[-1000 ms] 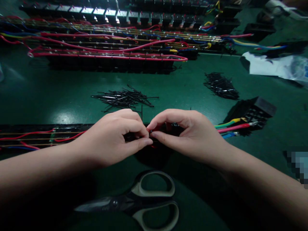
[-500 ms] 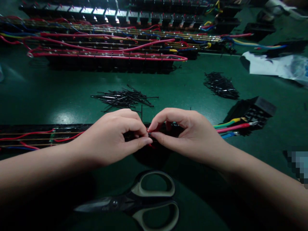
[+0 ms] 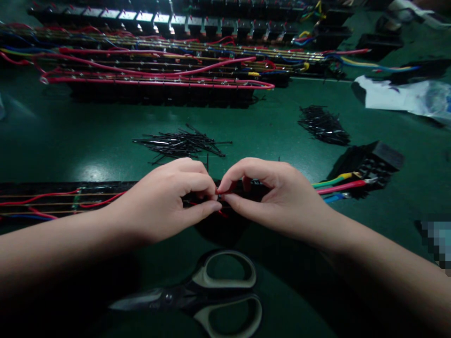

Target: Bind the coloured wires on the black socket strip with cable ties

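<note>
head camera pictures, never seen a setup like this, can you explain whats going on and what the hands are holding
There is no machine here: a person works with bare hands, seen from one camera worn on the head, looking forward and down. The left hand and right hand come together, fingers pinched, over a long black assembly with red and blue wires. Whatever they pinch is too small and hidden to make out.

On the green table, scissors lie nearest the wearer. Beyond the hands are a loose pile of thin black ties and, to the right, a neater bundle. A black block with coloured wires sits right of the right hand, and more wired assemblies lie farther back.
</note>
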The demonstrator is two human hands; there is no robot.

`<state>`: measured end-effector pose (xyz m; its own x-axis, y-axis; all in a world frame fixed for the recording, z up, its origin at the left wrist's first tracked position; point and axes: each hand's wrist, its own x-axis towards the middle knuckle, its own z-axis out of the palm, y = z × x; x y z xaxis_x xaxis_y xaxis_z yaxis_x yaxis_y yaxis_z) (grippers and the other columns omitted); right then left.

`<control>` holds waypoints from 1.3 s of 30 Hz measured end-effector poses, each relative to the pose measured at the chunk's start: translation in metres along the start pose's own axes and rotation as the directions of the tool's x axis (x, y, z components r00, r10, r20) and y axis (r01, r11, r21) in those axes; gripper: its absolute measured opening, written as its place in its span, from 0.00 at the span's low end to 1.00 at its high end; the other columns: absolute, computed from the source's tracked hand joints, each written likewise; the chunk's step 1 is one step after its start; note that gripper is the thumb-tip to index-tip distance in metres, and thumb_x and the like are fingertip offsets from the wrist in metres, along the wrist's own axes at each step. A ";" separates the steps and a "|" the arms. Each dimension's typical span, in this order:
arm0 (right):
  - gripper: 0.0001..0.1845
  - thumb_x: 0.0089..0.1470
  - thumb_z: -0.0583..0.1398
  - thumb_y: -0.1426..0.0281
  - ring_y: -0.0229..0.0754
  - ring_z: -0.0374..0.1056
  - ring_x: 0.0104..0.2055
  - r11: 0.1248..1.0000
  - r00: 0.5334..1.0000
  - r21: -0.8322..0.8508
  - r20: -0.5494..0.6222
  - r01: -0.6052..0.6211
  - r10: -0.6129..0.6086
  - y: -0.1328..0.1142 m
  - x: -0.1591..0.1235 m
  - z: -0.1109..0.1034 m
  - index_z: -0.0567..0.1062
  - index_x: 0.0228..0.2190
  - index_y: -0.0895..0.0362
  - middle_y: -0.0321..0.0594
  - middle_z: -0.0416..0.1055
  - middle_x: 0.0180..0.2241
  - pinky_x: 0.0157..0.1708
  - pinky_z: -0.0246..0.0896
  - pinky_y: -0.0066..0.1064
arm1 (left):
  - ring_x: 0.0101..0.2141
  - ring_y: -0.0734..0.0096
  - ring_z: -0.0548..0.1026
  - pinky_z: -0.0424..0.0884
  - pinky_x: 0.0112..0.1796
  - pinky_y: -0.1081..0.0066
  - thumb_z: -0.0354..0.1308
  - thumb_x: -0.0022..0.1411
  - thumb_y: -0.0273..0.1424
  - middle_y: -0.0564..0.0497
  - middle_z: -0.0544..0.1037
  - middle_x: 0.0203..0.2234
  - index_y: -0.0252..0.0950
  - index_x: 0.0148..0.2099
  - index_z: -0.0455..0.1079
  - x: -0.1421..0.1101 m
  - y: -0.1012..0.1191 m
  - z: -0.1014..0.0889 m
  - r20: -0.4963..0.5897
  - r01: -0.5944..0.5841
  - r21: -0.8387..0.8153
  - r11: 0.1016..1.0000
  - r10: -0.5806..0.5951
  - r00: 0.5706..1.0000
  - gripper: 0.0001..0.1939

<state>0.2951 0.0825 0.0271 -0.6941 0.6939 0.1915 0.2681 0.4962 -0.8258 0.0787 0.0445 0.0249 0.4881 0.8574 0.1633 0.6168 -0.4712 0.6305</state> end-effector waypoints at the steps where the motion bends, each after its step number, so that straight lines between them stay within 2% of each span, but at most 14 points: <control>1: 0.07 0.54 0.63 0.80 0.32 0.69 0.29 1.000 1.000 -0.006 0.002 0.000 0.000 0.000 0.000 0.000 0.79 0.33 0.58 0.32 0.78 0.31 0.31 0.61 0.25 | 0.30 0.75 0.74 0.67 0.31 0.76 0.60 0.63 0.30 0.55 0.77 0.26 0.37 0.29 0.74 0.000 0.000 0.000 0.006 0.005 -0.004 1.000 -0.005 1.000 0.09; 6: 0.06 0.54 0.63 0.79 0.33 0.70 0.30 1.000 1.000 -0.022 0.002 0.019 -0.019 0.000 -0.001 0.000 0.79 0.33 0.57 0.33 0.79 0.32 0.31 0.61 0.25 | 0.30 0.73 0.74 0.68 0.31 0.75 0.60 0.63 0.31 0.55 0.77 0.26 0.37 0.29 0.73 0.001 0.000 -0.002 0.035 0.036 -0.012 0.999 -0.036 0.999 0.09; 21: 0.07 0.54 0.63 0.81 0.35 0.72 0.34 0.998 0.999 -0.046 -0.006 0.046 -0.046 0.000 -0.001 0.002 0.78 0.33 0.58 0.34 0.79 0.33 0.35 0.63 0.25 | 0.30 0.77 0.74 0.67 0.31 0.79 0.61 0.64 0.30 0.57 0.77 0.26 0.37 0.31 0.74 -0.001 0.000 -0.001 -0.014 -0.011 0.020 1.000 0.012 1.000 0.08; 39: 0.07 0.53 0.64 0.83 0.31 0.70 0.34 0.991 0.992 -0.062 -0.022 0.120 -0.121 0.001 -0.001 0.002 0.78 0.33 0.62 0.32 0.76 0.31 0.35 0.62 0.20 | 0.30 0.80 0.74 0.66 0.31 0.82 0.62 0.64 0.28 0.58 0.76 0.26 0.37 0.31 0.75 -0.001 -0.001 -0.003 -0.023 -0.043 -0.006 0.999 0.043 0.999 0.07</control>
<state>0.2949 0.0813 0.0249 -0.7066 0.6399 0.3020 0.2240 0.6071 -0.7624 0.0762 0.0445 0.0264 0.5001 0.8407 0.2078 0.5912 -0.5067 0.6274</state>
